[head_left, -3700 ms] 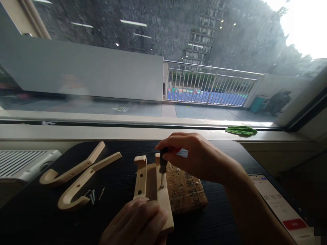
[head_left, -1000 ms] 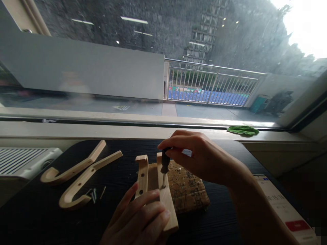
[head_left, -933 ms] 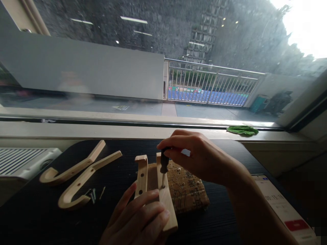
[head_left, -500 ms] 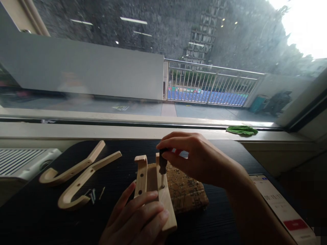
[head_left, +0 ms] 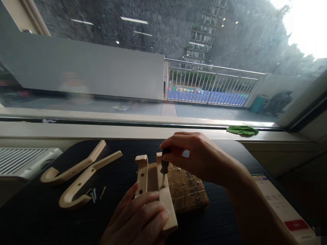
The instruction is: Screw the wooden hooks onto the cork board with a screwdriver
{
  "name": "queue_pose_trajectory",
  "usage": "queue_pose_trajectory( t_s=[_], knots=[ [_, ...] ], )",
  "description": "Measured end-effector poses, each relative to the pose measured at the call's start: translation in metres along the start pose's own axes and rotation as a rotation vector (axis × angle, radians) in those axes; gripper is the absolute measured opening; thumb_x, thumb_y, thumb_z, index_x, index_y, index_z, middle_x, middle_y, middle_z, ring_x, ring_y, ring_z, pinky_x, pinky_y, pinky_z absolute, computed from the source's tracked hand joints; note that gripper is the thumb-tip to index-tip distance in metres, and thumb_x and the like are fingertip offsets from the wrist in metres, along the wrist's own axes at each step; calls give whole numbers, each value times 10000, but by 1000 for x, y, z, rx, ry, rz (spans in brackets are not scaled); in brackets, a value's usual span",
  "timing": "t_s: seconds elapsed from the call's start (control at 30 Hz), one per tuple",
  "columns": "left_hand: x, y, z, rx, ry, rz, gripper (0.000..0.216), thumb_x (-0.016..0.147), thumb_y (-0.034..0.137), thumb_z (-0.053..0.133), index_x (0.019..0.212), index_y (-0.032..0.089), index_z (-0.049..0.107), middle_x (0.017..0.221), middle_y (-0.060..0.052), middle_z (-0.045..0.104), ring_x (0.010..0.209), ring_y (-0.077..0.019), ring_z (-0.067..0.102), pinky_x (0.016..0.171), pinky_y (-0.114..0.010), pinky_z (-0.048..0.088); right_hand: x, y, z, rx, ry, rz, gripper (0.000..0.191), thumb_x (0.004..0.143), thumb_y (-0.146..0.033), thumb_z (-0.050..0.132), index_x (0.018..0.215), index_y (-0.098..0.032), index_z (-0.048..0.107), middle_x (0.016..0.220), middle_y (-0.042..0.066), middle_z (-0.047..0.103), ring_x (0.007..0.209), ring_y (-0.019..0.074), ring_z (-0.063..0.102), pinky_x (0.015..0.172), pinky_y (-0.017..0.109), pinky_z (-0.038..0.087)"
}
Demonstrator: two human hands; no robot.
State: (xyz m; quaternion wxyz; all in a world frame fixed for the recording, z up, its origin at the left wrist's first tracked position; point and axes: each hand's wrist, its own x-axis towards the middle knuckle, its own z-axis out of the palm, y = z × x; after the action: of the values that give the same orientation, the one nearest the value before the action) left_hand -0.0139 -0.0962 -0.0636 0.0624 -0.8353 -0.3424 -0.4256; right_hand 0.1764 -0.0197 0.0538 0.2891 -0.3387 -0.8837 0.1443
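Note:
My right hand (head_left: 198,158) grips the dark handle of a screwdriver (head_left: 165,165) between thumb and fingers. The screwdriver stands nearly upright, its tip at a hole in the right-hand wooden piece (head_left: 169,211). My left hand (head_left: 139,216) is closed over the lower part of this piece and of a second wooden piece (head_left: 142,178) on its left, which shows two dark holes. Whether the two pieces are joined is hidden by the fingers. A worn brown cardboard slab (head_left: 189,195) lies beneath and to the right of them.
Two loose curved wooden pieces (head_left: 73,190) lie on the black table (head_left: 63,228) at left, beside several screws (head_left: 93,195). A phone (head_left: 281,207) with a running timer lies at the right edge. A green cloth (head_left: 242,130) rests on the windowsill (head_left: 114,131). A radiator (head_left: 28,161) stands far left.
The fingers of my right hand have shifted slightly on the screwdriver handle, which leans a little more to the right. The tip stays at the same hole, and my left hand keeps its hold.

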Motion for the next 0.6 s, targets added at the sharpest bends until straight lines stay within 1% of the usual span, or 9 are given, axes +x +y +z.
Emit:
queue_pose_trajectory(
  t_s=[0.07, 0.13, 0.27, 0.43, 0.6],
  knots=[
    [1, 0, 0, -9, 4, -7, 204, 714, 172, 649, 904, 246, 647, 858, 50, 706, 952, -162, 625, 1052, -424, 335, 1, 0, 1, 3, 7, -4, 170, 825, -239, 569, 956, -158, 641, 800, -2, 622, 689, 90, 540, 641, 216, 407],
    [1, 0, 0, -18, 5, -10, 206, 715, 167, 643, 905, 245, 647, 863, 56, 706, 951, -154, 625, 1060, -415, 327, 1, 0, 3, 15, 18, -12, 167, 829, -229, 561, 953, -153, 643, 830, 7, 628, 701, 92, 548, 650, 216, 412],
    [0, 0, -1, -7, -10, -5, 197, 728, 175, 631, 911, 249, 641, 870, 59, 703, 955, -145, 625, 1073, -411, 311, 0, -1, 6, 46, 25, -28, 222, 831, -173, 543, 1036, -170, 630, 916, 15, 642, 768, 100, 569, 699, 214, 418],
    [-1, -1, -1, 6, -23, 11, 197, 729, 192, 632, 915, 255, 639, 878, 46, 702, 954, -160, 627, 1065, -435, 314, -1, -2, 4, 35, -22, -58, 261, 825, -118, 514, 1046, -177, 639, 872, -3, 648, 760, 89, 568, 691, 196, 406],
    [0, 0, -1, 8, -6, -2, 201, 710, 184, 655, 899, 252, 645, 859, 47, 703, 939, -160, 632, 1059, -438, 320, -1, -1, 3, 18, -30, -50, 262, 851, -128, 487, 1060, -189, 634, 885, -3, 649, 764, 90, 563, 679, 199, 397]
  ],
)
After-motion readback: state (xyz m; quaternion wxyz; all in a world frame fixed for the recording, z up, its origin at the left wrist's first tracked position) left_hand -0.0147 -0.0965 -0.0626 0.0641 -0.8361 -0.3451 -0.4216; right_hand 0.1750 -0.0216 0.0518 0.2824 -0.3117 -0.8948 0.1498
